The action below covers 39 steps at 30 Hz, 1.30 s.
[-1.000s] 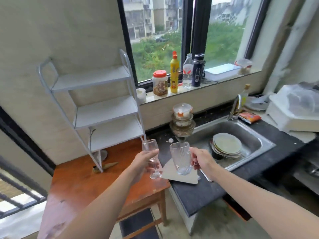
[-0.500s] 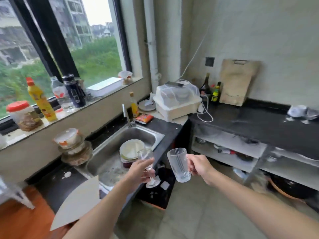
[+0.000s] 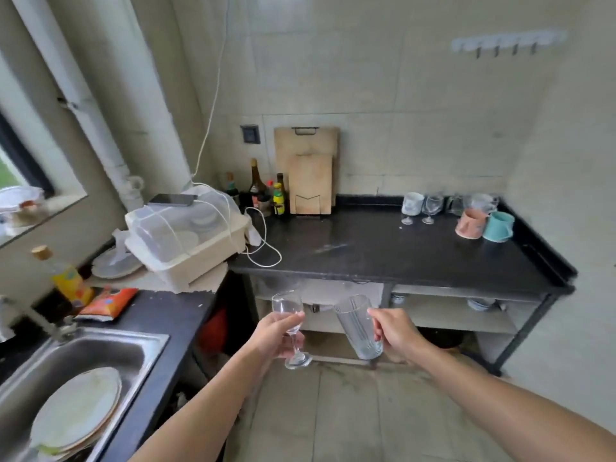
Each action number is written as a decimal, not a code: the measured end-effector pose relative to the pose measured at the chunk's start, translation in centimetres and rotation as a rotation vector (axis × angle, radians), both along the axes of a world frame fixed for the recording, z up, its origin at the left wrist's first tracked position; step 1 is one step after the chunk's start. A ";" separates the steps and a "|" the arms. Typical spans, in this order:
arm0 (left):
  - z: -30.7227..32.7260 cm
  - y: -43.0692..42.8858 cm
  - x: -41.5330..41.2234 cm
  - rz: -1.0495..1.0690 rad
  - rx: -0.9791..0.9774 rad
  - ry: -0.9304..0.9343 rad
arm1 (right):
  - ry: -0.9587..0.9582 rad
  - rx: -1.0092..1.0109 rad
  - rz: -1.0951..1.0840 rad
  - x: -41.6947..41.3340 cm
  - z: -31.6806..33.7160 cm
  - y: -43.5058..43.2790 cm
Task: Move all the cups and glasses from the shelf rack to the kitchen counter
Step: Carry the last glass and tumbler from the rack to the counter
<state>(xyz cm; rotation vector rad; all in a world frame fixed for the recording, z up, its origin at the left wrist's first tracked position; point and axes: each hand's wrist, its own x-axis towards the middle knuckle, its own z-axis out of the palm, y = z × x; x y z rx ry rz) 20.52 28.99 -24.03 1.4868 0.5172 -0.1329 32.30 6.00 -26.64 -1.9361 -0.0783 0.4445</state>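
Black counter (image 3: 383, 248) beyond; clear stemmed glass (image 3: 289, 323), ribbed tumbler (image 3: 358, 328) in hands.

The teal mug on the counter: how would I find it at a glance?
Look at the black counter against the far wall. At its far right corner stands a cluster of cups and glasses. The teal mug is the rightmost, beside a pink mug; the others are clear or white.

Two bare forearms show, one from the near left and one from the near right. Neither carries a sleeve, a watch, a bracelet or a glove anywhere along its visible length. The left hand (image 3: 278, 335) and the right hand (image 3: 395, 333) are bare too, with no ring visible on the fingers and short, unpainted nails.
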 end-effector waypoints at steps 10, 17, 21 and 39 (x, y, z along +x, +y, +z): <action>1.6 -0.4 22.9 -0.264 0.070 -0.008 | -0.003 0.065 -0.287 14.5 1.1 -3.5; -0.1 -5.6 34.4 -0.359 0.032 0.038 | 0.021 0.022 -0.427 22.3 0.7 -9.3; -1.5 -9.3 40.9 -0.378 0.065 0.053 | 0.034 -0.012 -0.446 28.0 -0.5 -13.0; -5.6 -17.6 62.7 -0.242 0.084 0.168 | 0.145 -0.155 -0.281 54.4 -4.7 -19.5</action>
